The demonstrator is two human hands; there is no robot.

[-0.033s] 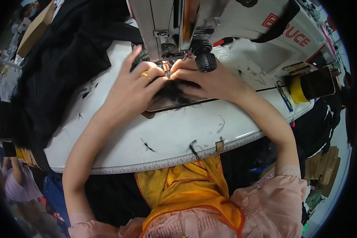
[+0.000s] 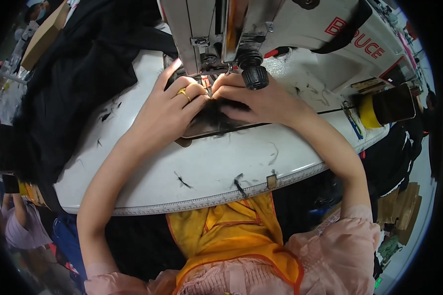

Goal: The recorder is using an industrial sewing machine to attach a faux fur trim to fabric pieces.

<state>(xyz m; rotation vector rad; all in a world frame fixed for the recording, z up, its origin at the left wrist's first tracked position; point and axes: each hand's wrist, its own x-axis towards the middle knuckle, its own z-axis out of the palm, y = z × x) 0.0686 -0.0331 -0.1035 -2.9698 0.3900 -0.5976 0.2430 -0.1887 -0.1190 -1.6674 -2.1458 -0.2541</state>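
Note:
Both hands meet under the head of a sewing machine (image 2: 189,34), close to its lit needle area. My left hand (image 2: 170,105), with a gold-coloured ring, has its fingers bent and pinched together at the edge of a black, fuzzy piece of fabric (image 2: 216,117). One of its fingers points up beside the machine head. From the right, my right hand (image 2: 266,101) grips the same fabric, fingertips curled in towards the presser foot (image 2: 207,84). The hands hide most of the fabric, and its lower part looks blurred.
Black cloth (image 2: 88,73) lies heaped at the left of the white table (image 2: 157,172). A ruler tape (image 2: 206,200) follows the front edge, with thread scraps (image 2: 184,182) behind it. Small blue-handled snips (image 2: 354,123) lie beside a yellow-and-black container (image 2: 374,110) at right. Another person (image 2: 24,223) is far left.
My left hand has shifted slightly, and its raised finger now sits a little further right, nearer the machine head. The right hand stays almost where it was.

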